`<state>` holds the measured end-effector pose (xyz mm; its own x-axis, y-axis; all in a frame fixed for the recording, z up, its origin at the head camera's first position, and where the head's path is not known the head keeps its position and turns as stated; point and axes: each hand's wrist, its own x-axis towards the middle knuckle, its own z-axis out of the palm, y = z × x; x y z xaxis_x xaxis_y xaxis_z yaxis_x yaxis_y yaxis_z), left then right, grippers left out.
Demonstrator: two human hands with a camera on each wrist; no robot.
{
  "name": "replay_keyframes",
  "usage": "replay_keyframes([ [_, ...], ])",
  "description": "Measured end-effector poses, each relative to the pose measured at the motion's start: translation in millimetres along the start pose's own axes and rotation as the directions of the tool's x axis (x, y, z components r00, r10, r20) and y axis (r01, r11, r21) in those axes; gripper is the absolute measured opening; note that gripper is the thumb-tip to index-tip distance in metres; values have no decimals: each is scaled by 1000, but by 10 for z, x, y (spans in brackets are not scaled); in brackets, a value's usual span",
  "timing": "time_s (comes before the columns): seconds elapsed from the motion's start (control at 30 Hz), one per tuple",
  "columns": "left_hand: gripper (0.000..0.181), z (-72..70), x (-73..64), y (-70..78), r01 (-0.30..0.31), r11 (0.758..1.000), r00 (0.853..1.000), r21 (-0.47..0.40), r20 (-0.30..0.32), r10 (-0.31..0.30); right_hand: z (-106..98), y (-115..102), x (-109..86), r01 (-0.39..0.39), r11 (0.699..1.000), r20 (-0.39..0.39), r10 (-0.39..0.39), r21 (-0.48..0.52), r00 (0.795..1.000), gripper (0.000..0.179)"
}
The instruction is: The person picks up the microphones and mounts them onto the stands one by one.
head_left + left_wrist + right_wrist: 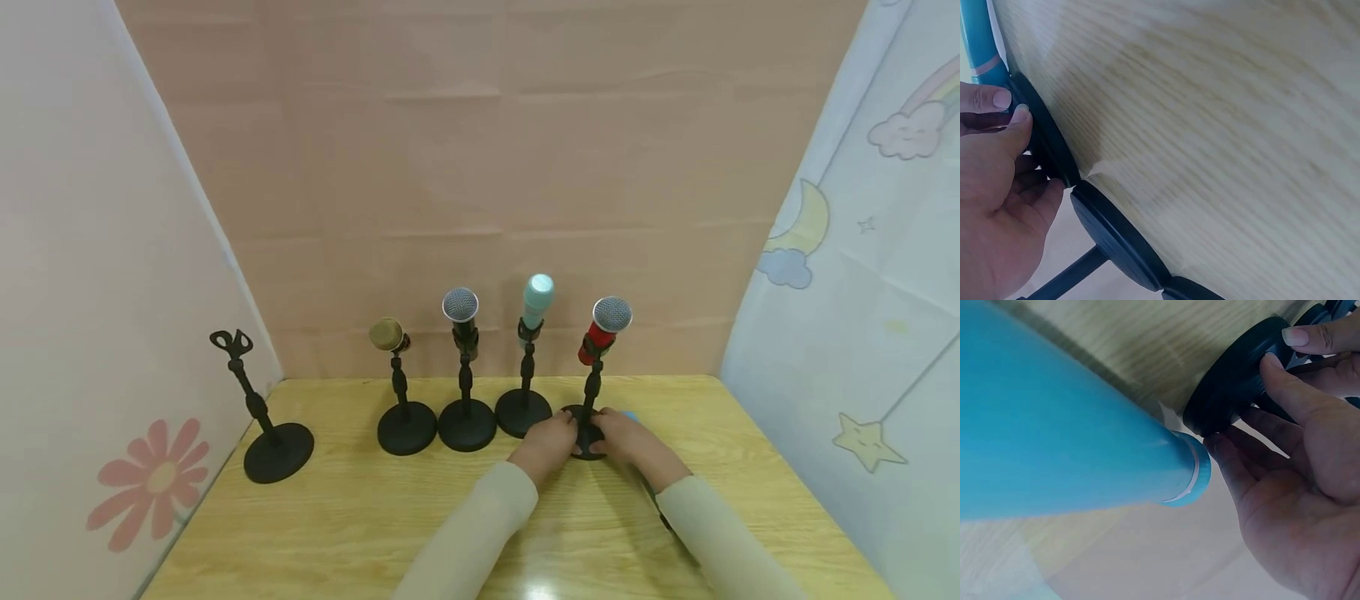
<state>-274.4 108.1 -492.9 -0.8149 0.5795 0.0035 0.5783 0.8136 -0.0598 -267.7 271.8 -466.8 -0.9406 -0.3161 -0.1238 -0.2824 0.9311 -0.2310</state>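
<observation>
A black desk microphone stand [592, 387] holds a red microphone [600, 335] with a silver mesh head. My left hand [550, 443] grips the left side of the stand's round base, thumb on top and fingers at the rim. From the other side, my right hand [636, 443] grips the same base [1229, 378], its thumb also on top. The thumbs almost meet in both wrist views. Beside the right hand lies a long blue cylindrical thing [1085, 431], mostly hidden by the right arm in the head view.
Left of my hands stand microphones on black stands: light teal [537, 300], black with silver mesh [461, 307] and gold-headed [387, 335]. A stand without a microphone [277, 452] is at the far left. The wooden table [352, 525] meets walls on three sides.
</observation>
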Motion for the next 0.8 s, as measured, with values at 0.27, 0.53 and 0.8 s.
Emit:
replay_keyframes([
  [0.27, 47, 69, 114, 32, 82, 997, 996, 2, -40, -82, -54, 76, 175, -30, 999, 16, 30, -22, 999, 44],
  [0.53, 53, 56, 127, 37, 155, 988, 988, -27, 10, -155, -73, 82, 284, -83, 997, 40, 83, -6, 996, 53],
  [0.8, 49, -9, 22, 14, 115, 991, 993, -66, 48, -112, -88, 106, 283, -118, 993, 54, 118, -7, 991, 55],
])
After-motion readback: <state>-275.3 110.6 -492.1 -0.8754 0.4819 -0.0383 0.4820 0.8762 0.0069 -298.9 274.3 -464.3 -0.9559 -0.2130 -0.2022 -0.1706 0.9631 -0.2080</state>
